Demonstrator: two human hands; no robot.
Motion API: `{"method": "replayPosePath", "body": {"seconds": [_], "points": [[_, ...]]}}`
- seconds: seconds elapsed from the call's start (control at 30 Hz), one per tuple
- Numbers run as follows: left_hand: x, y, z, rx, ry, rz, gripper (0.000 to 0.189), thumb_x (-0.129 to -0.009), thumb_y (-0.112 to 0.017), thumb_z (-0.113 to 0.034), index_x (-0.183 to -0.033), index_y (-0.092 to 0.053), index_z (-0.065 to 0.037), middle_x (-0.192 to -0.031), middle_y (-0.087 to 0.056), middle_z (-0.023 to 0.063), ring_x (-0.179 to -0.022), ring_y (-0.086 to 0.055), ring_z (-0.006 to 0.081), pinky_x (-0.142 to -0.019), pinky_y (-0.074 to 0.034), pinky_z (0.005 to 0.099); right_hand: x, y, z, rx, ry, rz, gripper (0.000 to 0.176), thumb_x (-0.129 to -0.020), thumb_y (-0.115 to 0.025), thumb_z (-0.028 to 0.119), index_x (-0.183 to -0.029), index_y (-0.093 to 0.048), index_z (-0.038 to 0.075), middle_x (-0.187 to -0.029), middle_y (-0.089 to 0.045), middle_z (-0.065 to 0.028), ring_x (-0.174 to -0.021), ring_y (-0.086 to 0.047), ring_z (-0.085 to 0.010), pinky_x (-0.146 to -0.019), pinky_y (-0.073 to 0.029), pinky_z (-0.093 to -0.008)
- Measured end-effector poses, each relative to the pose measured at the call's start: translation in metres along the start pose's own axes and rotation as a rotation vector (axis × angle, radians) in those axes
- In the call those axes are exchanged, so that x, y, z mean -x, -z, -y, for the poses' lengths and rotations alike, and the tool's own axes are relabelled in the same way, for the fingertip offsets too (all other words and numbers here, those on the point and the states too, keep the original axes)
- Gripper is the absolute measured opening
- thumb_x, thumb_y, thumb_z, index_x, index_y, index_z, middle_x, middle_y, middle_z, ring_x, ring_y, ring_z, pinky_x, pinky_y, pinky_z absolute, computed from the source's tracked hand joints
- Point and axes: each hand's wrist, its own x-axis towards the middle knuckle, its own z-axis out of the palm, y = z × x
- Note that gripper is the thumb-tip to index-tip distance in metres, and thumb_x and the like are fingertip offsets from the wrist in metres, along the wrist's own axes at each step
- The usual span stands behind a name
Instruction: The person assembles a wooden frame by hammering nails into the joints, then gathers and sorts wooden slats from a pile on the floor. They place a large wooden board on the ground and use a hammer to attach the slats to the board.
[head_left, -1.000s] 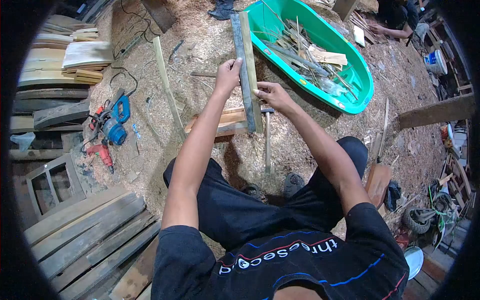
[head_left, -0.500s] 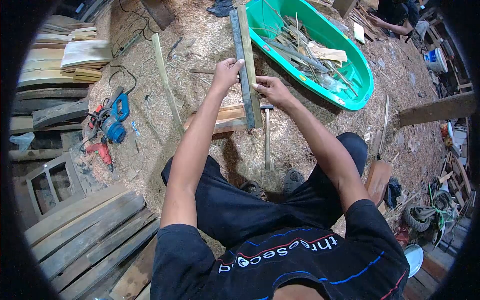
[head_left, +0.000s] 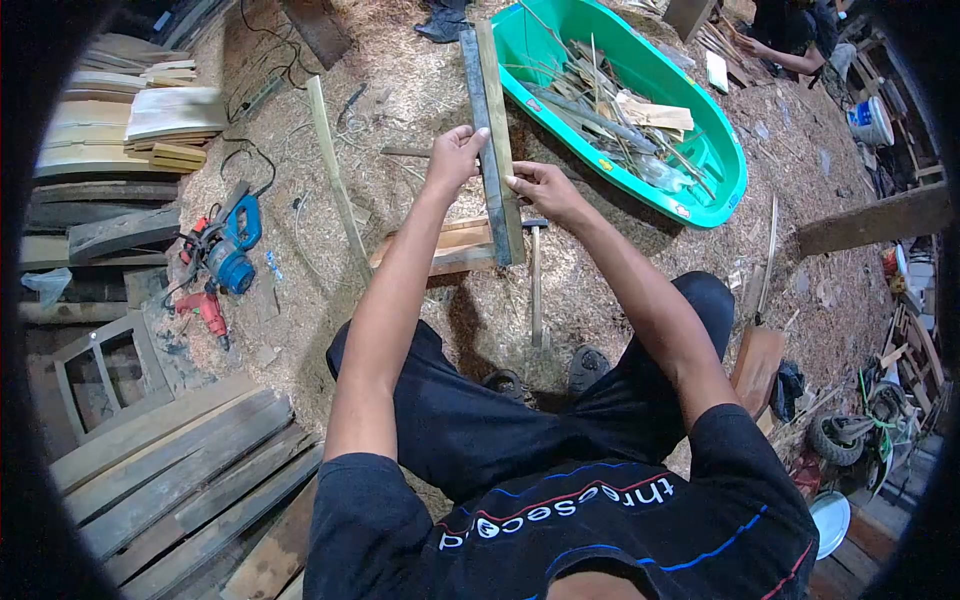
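Note:
Two long wooden strips, one dark grey (head_left: 475,110) and one pale (head_left: 492,90), lie side by side between my hands. My left hand (head_left: 456,162) is closed on the dark strip's left edge, thumb on top. From the other side, my right hand (head_left: 550,192) pinches the pale strip's right edge. The near ends of the strips overlap a short wooden piece (head_left: 462,262), which is partly hidden by my left forearm. Just right of these ends, a hammer (head_left: 536,290) lies on the ground with its handle toward me.
A green tub (head_left: 735,165) of wood scraps stands ahead right. At left are a blue power tool (head_left: 232,268), a red drill (head_left: 212,318) and stacked planks (head_left: 180,460). A thin batten (head_left: 335,165) lies left of my hands. Another person's hand (head_left: 750,45) shows top right, a shoe (head_left: 442,27) ahead.
The view has shifted slightly, so the scene sits a little lower, and more of the shoe ahead shows. Both hands keep their hold on the strips.

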Motion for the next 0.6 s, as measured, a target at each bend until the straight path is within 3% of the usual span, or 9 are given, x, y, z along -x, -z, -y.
{"method": "replayPosePath", "body": {"seconds": [0.1,0.6], "points": [[0.001,0.003,-0.005,-0.065,0.078,0.038,0.032,-0.096,-0.063,-0.032,-0.111,-0.063,-0.004,-0.100,-0.068,0.0031,-0.092,-0.064,0.0143,-0.075,-0.052,0.0370,-0.001,0.000,-0.004,-0.007,0.014,-0.006,0.035,-0.098,-0.061,0.023,-0.128,-0.061,0.004,-0.103,-0.067,0.0007,-0.086,-0.057,-0.0077,-0.075,-0.050,-0.0278],[0.007,0.000,-0.007,-0.074,0.020,0.015,0.033,-0.096,-0.062,-0.037,-0.105,-0.063,-0.005,-0.092,-0.068,0.0017,-0.083,-0.065,0.0113,-0.070,-0.053,0.0349,-0.001,0.000,-0.007,-0.038,-0.033,-0.027,0.032,-0.099,-0.060,0.021,-0.124,-0.061,0.001,-0.103,-0.066,-0.0019,-0.086,-0.059,-0.0092,-0.075,-0.051,-0.0288]]}}
